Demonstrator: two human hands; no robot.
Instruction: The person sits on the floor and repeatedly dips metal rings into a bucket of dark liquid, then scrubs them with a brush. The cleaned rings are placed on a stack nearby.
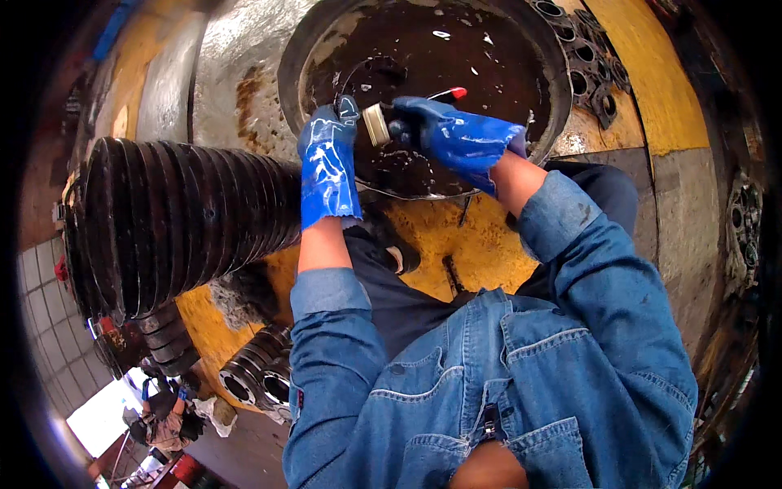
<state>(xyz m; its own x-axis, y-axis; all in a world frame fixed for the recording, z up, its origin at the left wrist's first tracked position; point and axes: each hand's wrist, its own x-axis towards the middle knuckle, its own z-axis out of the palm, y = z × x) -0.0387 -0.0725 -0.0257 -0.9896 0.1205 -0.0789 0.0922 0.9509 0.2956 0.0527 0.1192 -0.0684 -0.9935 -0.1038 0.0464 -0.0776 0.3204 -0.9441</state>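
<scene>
A wide round metal basin [560,98] of dark liquid lies in front of me. Over its near side, a pale short cylindrical part [375,125] with fine grooves sits between my gloved hands. My right hand [456,134], in a blue rubber glove, closes on this part from the right. Just left of it is my left hand [330,147], in a matching wet, shiny glove, its fingers bent together. A thin dark curved strip [349,77] rises by those fingertips; whether they grip it is unclear. Beyond my right hand, a red-tipped tool [458,93] lies in the basin.
A long stack of dark ribbed rings [179,216] lies to the left. Several flat metal plates with holes [582,61] are right of the basin. Black cylindrical parts [259,371] rest on the yellow floor [432,236] at lower left. Farther off, another person [167,420] works.
</scene>
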